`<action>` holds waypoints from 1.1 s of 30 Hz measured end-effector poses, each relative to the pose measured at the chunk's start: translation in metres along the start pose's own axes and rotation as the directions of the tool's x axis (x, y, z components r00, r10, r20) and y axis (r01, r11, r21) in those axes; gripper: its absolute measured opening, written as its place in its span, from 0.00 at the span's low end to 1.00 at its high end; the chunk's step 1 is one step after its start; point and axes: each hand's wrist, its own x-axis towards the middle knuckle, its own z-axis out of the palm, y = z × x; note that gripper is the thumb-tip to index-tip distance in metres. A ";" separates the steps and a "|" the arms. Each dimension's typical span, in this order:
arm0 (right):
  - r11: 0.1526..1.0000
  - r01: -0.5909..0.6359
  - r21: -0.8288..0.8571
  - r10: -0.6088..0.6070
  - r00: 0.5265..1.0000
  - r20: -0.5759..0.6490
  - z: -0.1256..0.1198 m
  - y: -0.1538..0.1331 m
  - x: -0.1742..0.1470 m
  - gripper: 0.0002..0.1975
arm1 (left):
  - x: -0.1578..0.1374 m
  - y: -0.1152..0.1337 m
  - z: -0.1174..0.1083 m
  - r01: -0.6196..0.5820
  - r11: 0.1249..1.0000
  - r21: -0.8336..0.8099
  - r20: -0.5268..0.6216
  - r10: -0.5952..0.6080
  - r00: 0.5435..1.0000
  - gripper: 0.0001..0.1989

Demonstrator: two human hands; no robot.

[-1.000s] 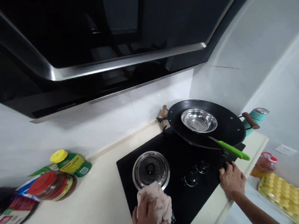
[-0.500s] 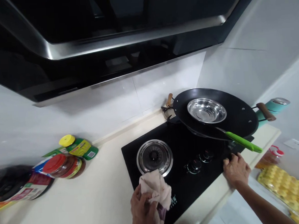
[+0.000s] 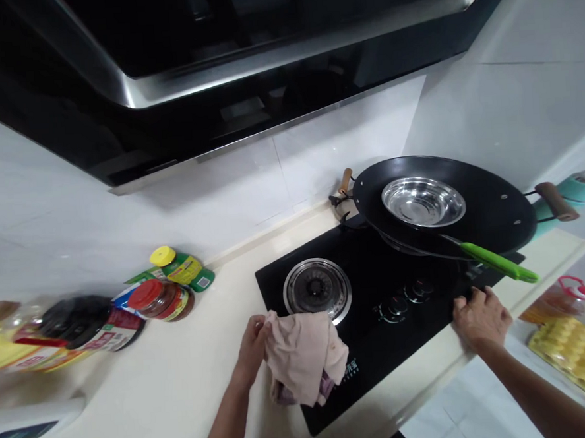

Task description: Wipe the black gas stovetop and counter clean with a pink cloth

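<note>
My left hand (image 3: 253, 343) pinches the upper left corner of a pale pink cloth (image 3: 303, 354), which has some purple showing along its lower edge. The cloth drapes over the left front corner of the black gas stove (image 3: 367, 343), just in front of the bare left burner (image 3: 317, 290). My right hand (image 3: 481, 316) lies with fingers spread at the stove's front right edge, resting there and holding nothing. Right behind it, the green handle (image 3: 499, 262) of a utensil sticks out over the rim of a black wok (image 3: 489, 200). Two control knobs (image 3: 393, 308) sit between the hands.
A steel bowl (image 3: 423, 201) stands in the wok. On the left of the counter (image 3: 183, 371) are a red-lidded jar (image 3: 161, 300), a yellow-capped green container (image 3: 184, 268) and several bottles. The range hood (image 3: 266, 108) hangs low overhead. Yellow egg trays (image 3: 578, 360) sit lower right.
My left hand has shifted from beneath the bunched cloth to its left corner, and the cloth has spread out. My right hand stays at the stove edge. The view has shifted leftward.
</note>
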 end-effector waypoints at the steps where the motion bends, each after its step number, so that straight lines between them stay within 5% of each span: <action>1: 1.000 0.002 0.004 -0.002 1.000 -0.001 0.000 0.000 0.000 0.29 | 0.010 0.000 -0.003 -0.011 0.999 0.047 -0.048 0.013 0.999 0.19; 6: 1.000 0.012 0.001 -0.012 1.000 0.012 -0.002 -0.001 -0.001 0.29 | 0.002 0.000 0.016 -0.038 0.958 0.283 -0.231 0.107 0.967 0.22; 11: 1.000 0.014 0.012 -0.014 1.000 0.001 -0.002 -0.002 -0.001 0.30 | -0.069 -0.004 0.092 -0.105 0.882 0.459 -0.115 0.176 0.978 0.20; 15: 1.000 0.020 0.007 -0.020 1.000 -0.005 -0.002 -0.003 -0.002 0.31 | -0.075 -0.006 0.122 -0.155 0.695 0.702 -0.067 0.281 0.957 0.25; 25: 0.999 0.030 -0.021 -0.030 1.000 -0.004 0.007 0.003 0.000 0.31 | 0.022 -0.005 0.058 -0.310 0.595 0.741 0.155 0.299 0.942 0.21; 33: 0.999 0.031 -0.041 -0.032 0.999 -0.032 0.009 -0.003 -0.001 0.30 | 0.097 0.049 0.050 -0.309 0.520 0.796 0.209 0.242 0.947 0.22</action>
